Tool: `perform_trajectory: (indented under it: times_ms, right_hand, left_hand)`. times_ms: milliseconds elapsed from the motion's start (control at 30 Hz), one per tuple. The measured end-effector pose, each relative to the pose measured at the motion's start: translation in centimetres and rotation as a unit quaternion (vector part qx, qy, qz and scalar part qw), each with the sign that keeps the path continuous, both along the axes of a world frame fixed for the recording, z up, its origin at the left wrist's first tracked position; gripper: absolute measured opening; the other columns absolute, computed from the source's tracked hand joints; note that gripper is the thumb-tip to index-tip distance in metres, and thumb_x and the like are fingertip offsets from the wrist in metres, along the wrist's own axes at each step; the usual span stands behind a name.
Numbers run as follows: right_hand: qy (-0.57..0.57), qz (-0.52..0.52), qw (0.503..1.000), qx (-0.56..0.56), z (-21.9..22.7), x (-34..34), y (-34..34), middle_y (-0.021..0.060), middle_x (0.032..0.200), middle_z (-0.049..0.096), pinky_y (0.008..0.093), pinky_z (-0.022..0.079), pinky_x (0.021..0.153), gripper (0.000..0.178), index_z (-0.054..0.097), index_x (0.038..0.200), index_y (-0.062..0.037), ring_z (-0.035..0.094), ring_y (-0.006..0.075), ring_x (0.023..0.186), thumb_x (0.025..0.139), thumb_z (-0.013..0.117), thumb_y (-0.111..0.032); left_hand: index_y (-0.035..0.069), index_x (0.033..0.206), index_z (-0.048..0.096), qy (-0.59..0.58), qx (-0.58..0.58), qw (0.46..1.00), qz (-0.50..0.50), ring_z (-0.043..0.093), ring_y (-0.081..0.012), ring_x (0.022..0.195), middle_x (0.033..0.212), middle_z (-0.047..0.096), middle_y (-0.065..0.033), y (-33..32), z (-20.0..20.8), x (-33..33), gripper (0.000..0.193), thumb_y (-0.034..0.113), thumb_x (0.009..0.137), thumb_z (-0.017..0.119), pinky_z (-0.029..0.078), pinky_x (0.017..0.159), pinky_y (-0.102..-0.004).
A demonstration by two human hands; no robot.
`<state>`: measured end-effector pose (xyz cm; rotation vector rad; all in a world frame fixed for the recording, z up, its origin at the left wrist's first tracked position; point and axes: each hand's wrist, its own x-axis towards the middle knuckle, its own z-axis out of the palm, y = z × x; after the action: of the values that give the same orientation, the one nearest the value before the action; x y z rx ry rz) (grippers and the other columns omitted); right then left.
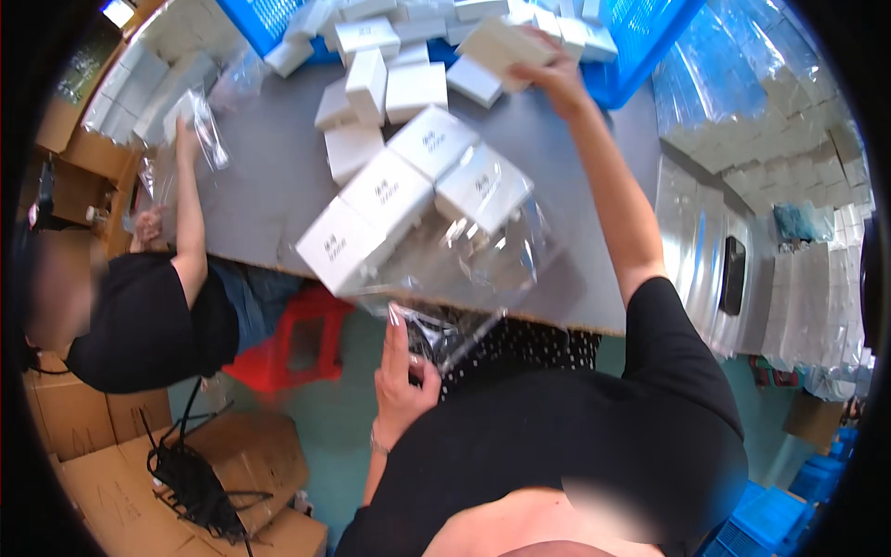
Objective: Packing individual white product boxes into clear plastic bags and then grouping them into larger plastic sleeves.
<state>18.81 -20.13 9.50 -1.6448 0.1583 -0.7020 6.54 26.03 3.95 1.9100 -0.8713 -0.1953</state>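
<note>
A clear plastic bag [464, 278], already holding four white boxes [385, 195], is kept open at the near edge of the desk [269, 186] by the left hand [401, 385], its grip pinched on the bag's mouth. Beyond the bag, at the blue crate [640, 46], another white carton [501, 46] is clamped in the right hand [555, 74], so it can be loaded while the bag is steadied.

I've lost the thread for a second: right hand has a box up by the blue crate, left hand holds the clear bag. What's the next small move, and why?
Probably bring the white box in the right hand back toward the clear bag, whose end the left hand pinches at the table edge. Three boxes already lie in a row there under clear film, so this one likely joins them.
</note>
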Motion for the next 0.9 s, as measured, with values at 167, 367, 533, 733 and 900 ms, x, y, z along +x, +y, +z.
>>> perform_trajectory:
  times_ms: [167,367,533,733,900]
  right_hand:
    - [-0.111,0.238,0.928,0.265,-2.6,-18.9,10.3,0.0278,0.141,0.047,0.0504,0.045,0.105,0.087,0.05,0.137,-0.0013,0.045,0.0414,0.135,0.062,0.079,-0.034]
    - [0.065,0.179,0.962,-0.195,-2.5,-18.3,19.9,0.0294,0.141,0.046,0.0475,0.038,0.108,0.077,0.062,0.125,-0.006,0.045,0.0434,0.133,0.055,0.08,-0.032]
    - [0.112,-0.077,0.877,-0.461,-4.6,-14.4,23.0,0.0253,0.131,0.052,0.0474,0.036,0.101,0.067,0.065,0.121,-0.0131,0.047,0.0391,0.118,0.059,0.079,-0.035]
    - [0.096,-0.1,0.887,-0.44,-4.6,-18.4,24.3,0.0247,0.131,0.05,0.048,0.042,0.096,0.07,0.054,0.127,-0.0093,0.047,0.0412,0.119,0.067,0.083,-0.031]
    - [0.077,-0.069,0.905,-0.414,-7.7,-15.3,22.0,0.0208,0.116,0.057,0.0446,0.051,0.085,0.043,0.059,0.114,-0.005,0.059,0.0387,0.104,0.076,0.075,-0.017]
  left_hand:
    - [-0.001,0.154,0.02,-0.04,-0.028,0.998,0.033,0.065,-0.0184,0.061,0.158,0.027,-0.0246,-1.2,1.6,-0.3,0.091,-0.008,0.074,0.06,0.054,0.055,-0.0268]
    - [0.006,0.158,0.012,-0.046,0.008,0.999,0.004,0.064,-0.0172,0.063,0.161,0.024,-0.0192,-1.9,3.2,-0.5,0.099,-0.011,0.071,0.058,0.053,0.056,-0.0267]
    - [0.005,0.157,0.018,-0.033,-0.029,0.999,-0.028,0.065,-0.0209,0.066,0.16,0.024,-0.0201,-2.1,1.8,-2.9,0.094,-0.01,0.072,0.055,0.054,0.057,-0.027]
    - [0.004,0.156,0.019,-0.018,-0.052,0.998,-0.033,0.065,-0.0187,0.066,0.16,0.025,-0.0204,-1.8,0.8,-3.1,0.093,-0.011,0.072,0.055,0.055,0.058,-0.0256]
    - [0.003,0.155,0.022,0.009,-0.053,0.996,-0.067,0.068,-0.0175,0.068,0.159,0.028,-0.0207,-1.7,0.1,-2.2,0.091,-0.011,0.072,0.056,0.056,0.059,-0.0263]
